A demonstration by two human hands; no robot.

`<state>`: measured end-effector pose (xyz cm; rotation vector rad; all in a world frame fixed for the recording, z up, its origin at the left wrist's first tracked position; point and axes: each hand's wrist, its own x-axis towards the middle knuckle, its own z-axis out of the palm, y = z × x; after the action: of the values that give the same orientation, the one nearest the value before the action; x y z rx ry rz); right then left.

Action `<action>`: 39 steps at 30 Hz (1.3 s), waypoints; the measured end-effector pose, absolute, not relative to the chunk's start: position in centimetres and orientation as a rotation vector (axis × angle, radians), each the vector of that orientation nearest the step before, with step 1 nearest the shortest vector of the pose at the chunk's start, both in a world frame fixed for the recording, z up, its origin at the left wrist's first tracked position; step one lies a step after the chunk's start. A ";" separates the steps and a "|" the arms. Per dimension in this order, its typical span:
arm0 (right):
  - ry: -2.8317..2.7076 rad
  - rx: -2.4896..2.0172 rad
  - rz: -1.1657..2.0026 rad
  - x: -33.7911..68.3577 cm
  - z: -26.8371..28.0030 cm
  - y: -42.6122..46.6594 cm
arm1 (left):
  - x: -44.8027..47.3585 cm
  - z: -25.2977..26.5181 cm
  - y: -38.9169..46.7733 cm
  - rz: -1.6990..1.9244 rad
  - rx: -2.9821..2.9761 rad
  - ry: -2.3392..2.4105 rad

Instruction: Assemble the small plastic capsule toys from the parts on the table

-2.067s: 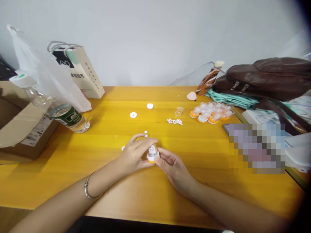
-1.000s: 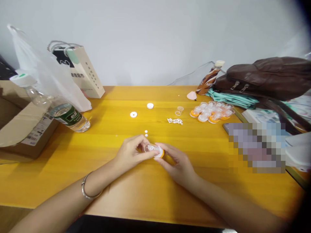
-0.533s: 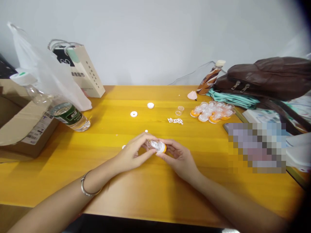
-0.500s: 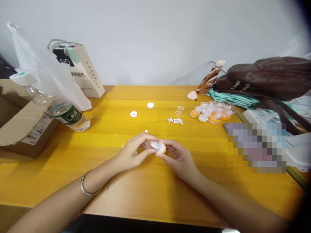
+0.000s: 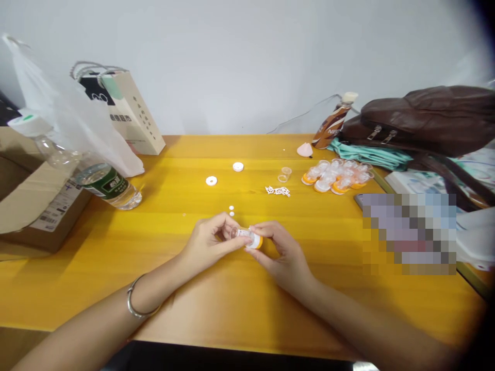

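Between my hands is a small clear plastic container (image 5: 253, 240) with a white and orange base, lying on its side just above the table. My left hand (image 5: 217, 237) grips its clear end between thumb and fingers. At the base end, my right hand (image 5: 281, 252) pinches it with thumb and forefinger. A white part shows through the clear wall, partly covered by my left thumb. Just beyond my hands lie two small white discs (image 5: 231, 211). Farther off are a white ring (image 5: 211, 181), a round white cap (image 5: 238, 167) and white spoked pieces (image 5: 277, 191).
Several similar clear containers with orange bases (image 5: 336, 176) are grouped at right, near a clear cup (image 5: 285, 174). A phone-like blurred item (image 5: 406, 229), brown leather bag (image 5: 429, 121) and drink bottle (image 5: 332, 123) stand right. Left are a water bottle (image 5: 108, 180), cardboard box (image 5: 42, 206) and paper bag (image 5: 133, 113).
Both hands and the container have shifted slightly in view. My left thumb now lies farther across the container. A second small white disc, hidden before, shows beyond my left hand.
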<state>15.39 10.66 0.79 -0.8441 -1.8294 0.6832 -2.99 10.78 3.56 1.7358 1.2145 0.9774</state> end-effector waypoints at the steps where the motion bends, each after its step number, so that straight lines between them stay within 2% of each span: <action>1: -1.823 -0.854 0.706 15.4 0.7 10.6 | -3.0 3.6 10.8 0.972 1.762 1.201; 8: -1.620 -0.951 1.019 15.4 0.1 10.4 | -3.5 3.9 11.3 0.986 1.961 1.046; 15: -1.290 -0.915 1.625 14.7 1.3 10.4 | -4.2 4.6 12.1 0.852 1.924 0.840; 19: -1.319 -0.943 1.580 14.5 1.2 10.1 | -3.8 4.3 11.9 0.905 1.920 0.958; 25: -1.585 -0.915 1.041 14.7 0.2 9.6 | -3.0 4.2 10.7 0.917 1.964 1.235; 27: -1.545 -0.885 1.153 14.7 0.3 9.7 | -3.2 4.6 10.8 0.899 1.976 1.177; 33: -1.154 -0.784 1.855 14.5 1.2 10.1 | -4.5 5.2 12.2 0.823 1.807 0.784; 36: -1.075 -0.747 1.931 14.5 1.2 10.2 | -4.5 4.5 12.3 0.790 1.727 0.716; 39: -1.057 -0.769 1.876 14.5 1.2 10.2 | -4.0 3.7 12.1 0.952 1.630 0.739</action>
<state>14.52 10.20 1.22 -0.7689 -1.0572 1.8761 -3.98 12.09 3.67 1.6300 0.7391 0.9522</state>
